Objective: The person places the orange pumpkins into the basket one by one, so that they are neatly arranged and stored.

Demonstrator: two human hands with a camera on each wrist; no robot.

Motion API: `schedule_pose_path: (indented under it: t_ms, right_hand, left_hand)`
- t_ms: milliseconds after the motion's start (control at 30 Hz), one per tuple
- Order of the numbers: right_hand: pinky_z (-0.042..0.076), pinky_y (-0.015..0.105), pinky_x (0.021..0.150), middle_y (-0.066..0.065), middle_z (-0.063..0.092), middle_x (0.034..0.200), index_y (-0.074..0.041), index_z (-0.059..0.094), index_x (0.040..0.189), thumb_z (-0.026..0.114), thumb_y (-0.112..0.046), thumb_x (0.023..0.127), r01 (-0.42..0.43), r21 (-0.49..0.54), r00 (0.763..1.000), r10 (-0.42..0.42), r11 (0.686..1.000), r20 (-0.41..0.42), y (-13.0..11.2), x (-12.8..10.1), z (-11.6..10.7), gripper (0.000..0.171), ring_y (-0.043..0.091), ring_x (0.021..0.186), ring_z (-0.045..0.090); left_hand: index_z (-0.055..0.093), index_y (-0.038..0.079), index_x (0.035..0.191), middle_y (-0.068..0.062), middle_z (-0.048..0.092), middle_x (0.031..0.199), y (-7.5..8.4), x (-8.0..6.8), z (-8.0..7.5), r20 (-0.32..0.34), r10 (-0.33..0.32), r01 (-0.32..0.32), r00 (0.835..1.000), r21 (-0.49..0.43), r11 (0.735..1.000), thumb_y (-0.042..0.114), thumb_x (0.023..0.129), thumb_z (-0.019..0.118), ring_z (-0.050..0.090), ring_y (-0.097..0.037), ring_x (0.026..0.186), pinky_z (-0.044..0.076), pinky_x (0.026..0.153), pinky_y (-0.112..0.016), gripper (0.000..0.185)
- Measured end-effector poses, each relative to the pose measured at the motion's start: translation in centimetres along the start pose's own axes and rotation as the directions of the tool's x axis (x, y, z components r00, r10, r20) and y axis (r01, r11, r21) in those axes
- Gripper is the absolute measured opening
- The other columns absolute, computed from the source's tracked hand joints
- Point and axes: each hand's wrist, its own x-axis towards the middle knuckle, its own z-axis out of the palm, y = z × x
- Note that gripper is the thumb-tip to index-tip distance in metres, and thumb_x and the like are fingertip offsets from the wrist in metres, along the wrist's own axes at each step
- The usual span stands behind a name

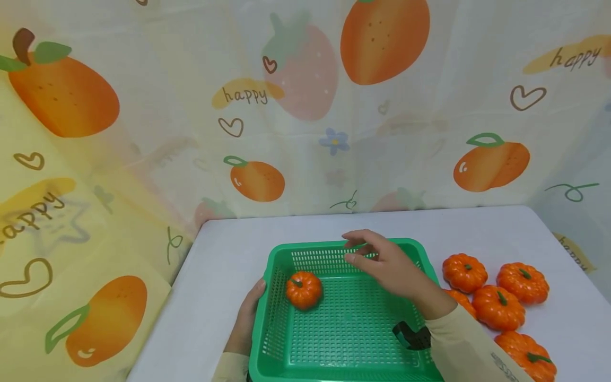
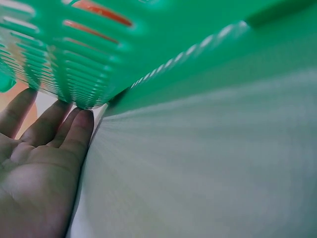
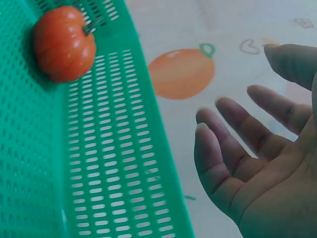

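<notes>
Right hand [image 1: 386, 265] is held open above the green basket [image 1: 334, 353], fingers relaxed, nothing gripped. Left hand [image 1: 245, 321] is pressed flat against the basket's left wall, fingers straight.

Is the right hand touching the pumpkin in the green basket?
Apart. The head view shows the right hand open over the basket, with bare mesh between its fingertips and the pumpkin; the right wrist view shows the same gap.
</notes>
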Motion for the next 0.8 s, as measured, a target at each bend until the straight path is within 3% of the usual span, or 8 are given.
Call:
schedule_pose_path:
  t_ms: [100, 167, 333, 500, 800]
  right_hand:
    - [0.058, 0.046, 0.089, 0.013, 0.066, 0.14, -0.011, 0.061, 0.15, 0.069, -0.022, 0.11, 0.018, 0.008, 1.0, -0.018, 1.0, -0.026, -0.2, -0.5, -0.3, 0.042, 0.028, 0.116, 0.065]
    - [0.058, 0.046, 0.091, 0.011, 0.067, 0.138, -0.011, 0.062, 0.15, 0.069, -0.02, 0.11, 0.036, 0.009, 0.998, -0.035, 0.999, -0.047, -0.3, -0.8, -0.7, 0.041, 0.027, 0.115, 0.066]
    - [0.057, 0.041, 0.091, 0.006, 0.068, 0.134, -0.011, 0.062, 0.148, 0.068, -0.015, 0.11, 0.042, 0.017, 0.994, -0.04, 0.999, -0.104, 0.0, -2.0, -1.8, 0.038, 0.026, 0.113, 0.066]
    - [0.057, 0.035, 0.087, 0.01, 0.066, 0.137, -0.011, 0.061, 0.148, 0.065, -0.018, 0.112, -0.012, 0.038, 0.989, 0.017, 0.999, -0.146, 0.6, -3.2, -2.6, 0.037, 0.029, 0.115, 0.063]
    - [0.057, 0.03, 0.089, 0.01, 0.067, 0.136, -0.011, 0.062, 0.148, 0.065, -0.014, 0.112, 0.021, 0.011, 0.979, -0.019, 1.0, -0.203, 0.8, -4.8, -3.1, 0.036, 0.027, 0.114, 0.063]
  left_hand:
    - [0.016, 0.023, 0.176, -0.016, 0.022, 0.176, 0.0, 0.0, 0.0, 0.013, 0.019, -0.019, 1.0, 0.012, 1.0, 0.048, 0.114, 0.034, 0.021, -0.046, 0.159, 0.028, 0.12, -0.063, 0.069]
    - [0.019, 0.023, 0.176, -0.017, 0.025, 0.175, 0.1, -0.1, 0.0, -0.023, 0.003, -0.002, 1.0, 0.033, 0.999, 0.05, 0.113, 0.035, 0.027, -0.048, 0.157, 0.035, 0.117, -0.063, 0.071]
    - [0.019, 0.021, 0.176, -0.017, 0.023, 0.176, 0.0, -0.2, -0.4, -0.079, -0.027, 0.032, 0.997, 0.067, 0.997, 0.055, 0.11, 0.039, 0.025, -0.05, 0.157, 0.035, 0.116, -0.065, 0.076]
    - [0.013, 0.018, 0.176, -0.019, 0.015, 0.178, -0.1, 0.0, -0.7, -0.04, 0.005, -0.002, 0.999, 0.075, 0.997, 0.053, 0.111, 0.036, 0.013, -0.049, 0.161, 0.021, 0.12, -0.068, 0.077]
    - [0.016, 0.021, 0.176, -0.015, 0.02, 0.177, -0.5, 0.0, -0.5, -0.014, 0.034, -0.034, 0.999, 0.053, 0.998, 0.049, 0.113, 0.033, 0.017, -0.045, 0.161, 0.023, 0.121, -0.064, 0.071]
